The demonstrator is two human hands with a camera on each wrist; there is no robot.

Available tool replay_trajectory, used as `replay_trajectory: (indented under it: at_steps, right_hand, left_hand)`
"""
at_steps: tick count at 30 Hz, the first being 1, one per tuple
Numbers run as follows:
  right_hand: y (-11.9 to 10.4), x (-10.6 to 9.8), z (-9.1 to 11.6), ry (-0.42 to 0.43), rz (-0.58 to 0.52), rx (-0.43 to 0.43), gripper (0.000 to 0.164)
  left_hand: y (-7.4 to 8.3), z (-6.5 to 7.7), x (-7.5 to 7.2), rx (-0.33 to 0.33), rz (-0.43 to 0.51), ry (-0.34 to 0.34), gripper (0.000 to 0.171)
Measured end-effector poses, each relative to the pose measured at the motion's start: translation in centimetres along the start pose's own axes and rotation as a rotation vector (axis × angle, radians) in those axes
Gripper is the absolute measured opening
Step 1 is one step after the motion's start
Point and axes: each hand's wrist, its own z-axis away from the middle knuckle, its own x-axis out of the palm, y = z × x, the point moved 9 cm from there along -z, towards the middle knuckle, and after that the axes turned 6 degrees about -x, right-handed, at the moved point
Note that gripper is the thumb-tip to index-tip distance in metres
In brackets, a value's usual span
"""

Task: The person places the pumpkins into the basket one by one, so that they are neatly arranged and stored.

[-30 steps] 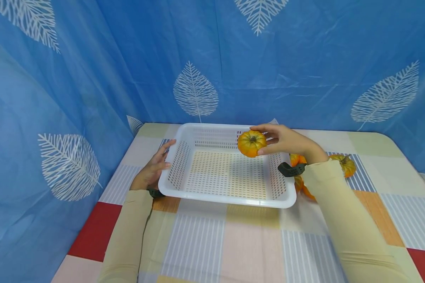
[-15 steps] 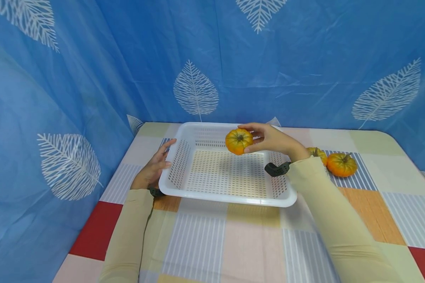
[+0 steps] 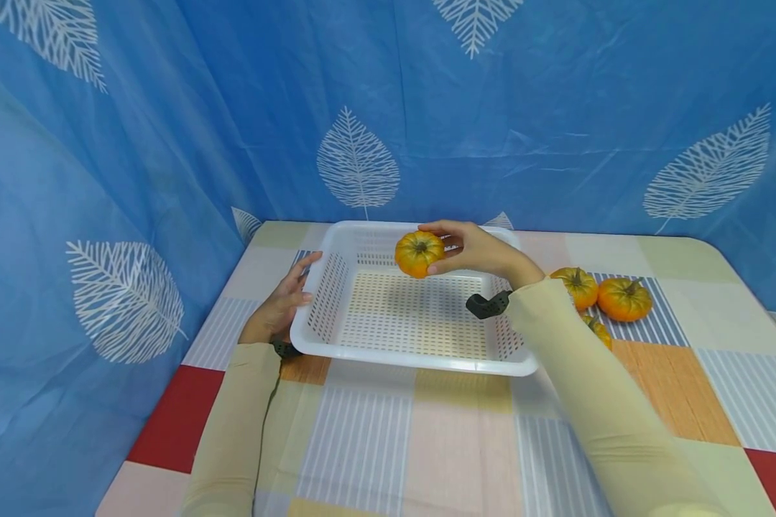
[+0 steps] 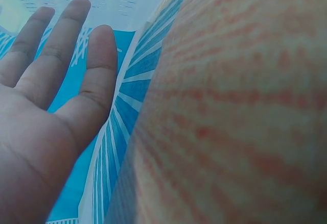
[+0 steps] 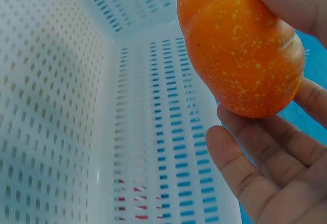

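My right hand [image 3: 472,248] holds a small orange pumpkin [image 3: 419,253] between thumb and fingers. The pumpkin is raised over the back part of a white perforated plastic basket [image 3: 414,361]; its green-brown stem faces the head camera. In the right wrist view the pumpkin [image 5: 240,50] shows speckled orange skin, and the basket wall [image 5: 168,117] lies just beyond it. My left hand [image 3: 284,298] rests at the basket's left rim, fingertips touching it. Its fingers look extended in the left wrist view, where the hand [image 4: 56,91] lies close to the basket's underside or outer wall.
Right of the basket sit more pumpkins: one in back [image 3: 625,299], another pumpkin [image 3: 577,286] beside it, and a third pumpkin [image 3: 596,332] partly behind the right sleeve. A checked tablecloth [image 3: 459,452] covers the table. Blue curtains [image 3: 524,129] with white leaves hang behind and left.
My right hand has moved left over the basket with the pumpkin. The pumpkins on the right have come out from behind the right arm. The left hand stays at the rim.
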Motion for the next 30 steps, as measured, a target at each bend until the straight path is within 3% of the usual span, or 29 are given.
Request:
replay_trajectory:
  at_steps: [19, 30]
  right_hand:
    - [0.0, 2.7, -3.7, -0.036, 0.036, 0.025, 0.074]
    - [1.4, 4.5, -5.0, -0.050, 0.063, 0.080, 0.074]
  left_hand:
    - [0.0, 0.1, -0.5, -0.026, -0.001, 0.007, 0.075]
    - [-0.3, -0.1, -0.6, -0.045, -0.012, 0.014, 0.075]
